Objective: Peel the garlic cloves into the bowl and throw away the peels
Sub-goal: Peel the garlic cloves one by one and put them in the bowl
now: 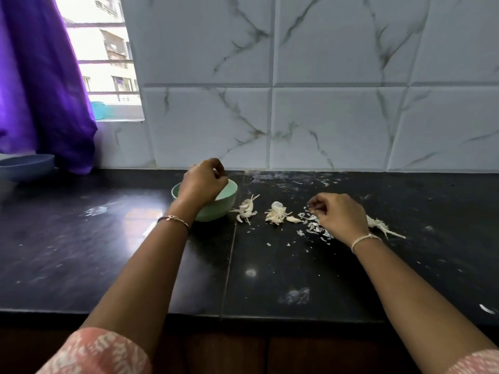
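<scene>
A: Landmark: the pale green round bowl (216,210), standing on the black stone bench (108,252). Your left grip (201,182) hangs right over its mouth, fingers curled in, knuckles up.

B: Holding a clove? Cannot tell; your fingers hide whatever sits inside them. Your hand also covers most of the bowl's inside.

A: Just right of the bowl, near its wall: a broken garlic cluster with papery stalks (246,209). Further right, a second heap of cloves and skin (276,214), with a single pale clove (293,219) lying at its right edge.

B: Further right again, the scatter of white peel flakes (313,226). Your right grip (337,214) is down on that scatter, fingertips bunched and touching the flakes. Pinching or only touching, cannot tell.

A: Beyond your right wrist, farthest from the bowl, a stringy white garlic stalk (383,228) lies on the bench.

B: Far left of the bowl: a shallow blue dish (27,164) beside a purple curtain (40,76). A grey-veined white tile wall (324,117) rises behind the bowl.
</scene>
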`<act>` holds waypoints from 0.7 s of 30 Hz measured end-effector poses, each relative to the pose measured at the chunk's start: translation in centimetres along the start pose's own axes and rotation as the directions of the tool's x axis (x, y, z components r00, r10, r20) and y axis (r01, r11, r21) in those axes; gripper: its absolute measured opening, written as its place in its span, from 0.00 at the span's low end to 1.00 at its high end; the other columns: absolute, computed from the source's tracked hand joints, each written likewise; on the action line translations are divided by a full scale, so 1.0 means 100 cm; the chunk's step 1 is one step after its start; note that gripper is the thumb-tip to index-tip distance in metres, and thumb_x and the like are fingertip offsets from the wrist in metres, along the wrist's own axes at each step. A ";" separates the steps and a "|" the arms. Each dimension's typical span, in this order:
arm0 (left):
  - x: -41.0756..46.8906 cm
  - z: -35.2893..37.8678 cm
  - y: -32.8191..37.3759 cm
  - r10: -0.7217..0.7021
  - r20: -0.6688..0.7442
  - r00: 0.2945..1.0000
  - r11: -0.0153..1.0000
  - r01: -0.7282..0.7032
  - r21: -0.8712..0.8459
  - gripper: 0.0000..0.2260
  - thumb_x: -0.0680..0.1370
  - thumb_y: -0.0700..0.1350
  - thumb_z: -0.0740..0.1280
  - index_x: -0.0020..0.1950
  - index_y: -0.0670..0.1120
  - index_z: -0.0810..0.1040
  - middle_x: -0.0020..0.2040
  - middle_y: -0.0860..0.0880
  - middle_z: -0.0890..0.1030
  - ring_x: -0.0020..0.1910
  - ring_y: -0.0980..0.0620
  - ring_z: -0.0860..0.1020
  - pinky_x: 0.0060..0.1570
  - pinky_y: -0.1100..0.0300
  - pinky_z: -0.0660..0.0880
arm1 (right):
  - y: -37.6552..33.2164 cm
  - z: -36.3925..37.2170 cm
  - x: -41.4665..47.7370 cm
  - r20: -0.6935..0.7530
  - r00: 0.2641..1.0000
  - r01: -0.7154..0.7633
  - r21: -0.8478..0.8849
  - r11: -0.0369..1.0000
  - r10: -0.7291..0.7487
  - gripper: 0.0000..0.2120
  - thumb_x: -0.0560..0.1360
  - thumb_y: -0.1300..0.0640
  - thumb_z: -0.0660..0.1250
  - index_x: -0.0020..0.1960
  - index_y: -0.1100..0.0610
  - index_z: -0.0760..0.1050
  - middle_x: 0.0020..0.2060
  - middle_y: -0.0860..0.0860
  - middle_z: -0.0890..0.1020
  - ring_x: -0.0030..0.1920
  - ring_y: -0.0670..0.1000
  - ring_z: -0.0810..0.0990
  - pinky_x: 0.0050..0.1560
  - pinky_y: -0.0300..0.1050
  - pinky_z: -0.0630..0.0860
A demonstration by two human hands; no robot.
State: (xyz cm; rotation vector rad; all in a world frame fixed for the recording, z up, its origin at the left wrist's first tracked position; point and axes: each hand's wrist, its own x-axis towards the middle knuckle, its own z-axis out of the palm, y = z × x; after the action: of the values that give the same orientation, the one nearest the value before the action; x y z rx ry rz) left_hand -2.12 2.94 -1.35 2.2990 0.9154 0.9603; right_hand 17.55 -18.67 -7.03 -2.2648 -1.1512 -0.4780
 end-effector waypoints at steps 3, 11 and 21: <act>0.000 -0.008 -0.008 0.000 0.018 1.000 0.953 -0.005 0.303 0.06 0.75 0.47 0.66 0.50 0.52 0.80 0.53 0.46 0.81 0.52 0.42 0.79 0.49 0.54 0.76 | -0.012 -0.002 0.003 0.030 0.999 0.047 -0.094 0.994 -0.044 0.06 0.72 0.47 0.73 0.48 0.46 0.80 0.44 0.42 0.82 0.48 0.46 0.80 0.40 0.40 0.71; -0.004 -0.004 0.003 0.082 0.077 0.994 0.913 -0.106 0.395 0.12 0.81 0.51 0.62 0.59 0.52 0.81 0.60 0.46 0.80 0.60 0.43 0.76 0.53 0.53 0.72 | -0.020 0.014 0.009 0.235 0.965 0.172 -0.252 0.952 -0.113 0.11 0.77 0.44 0.66 0.56 0.45 0.81 0.57 0.47 0.77 0.61 0.51 0.72 0.60 0.48 0.68; -0.026 0.057 0.053 0.389 0.050 0.920 0.919 -0.391 0.048 0.10 0.77 0.42 0.66 0.55 0.49 0.82 0.49 0.48 0.80 0.51 0.49 0.77 0.55 0.56 0.73 | -0.015 0.011 0.012 0.203 0.970 0.092 0.193 0.977 -0.131 0.03 0.75 0.53 0.71 0.48 0.47 0.79 0.44 0.43 0.83 0.49 0.45 0.80 0.56 0.48 0.75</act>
State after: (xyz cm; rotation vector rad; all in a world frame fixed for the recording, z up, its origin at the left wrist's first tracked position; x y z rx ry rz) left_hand 2.81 -3.44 -2.72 2.5979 0.4763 1.0513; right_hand 17.08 -16.46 -6.77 -2.1389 -1.3766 -0.1630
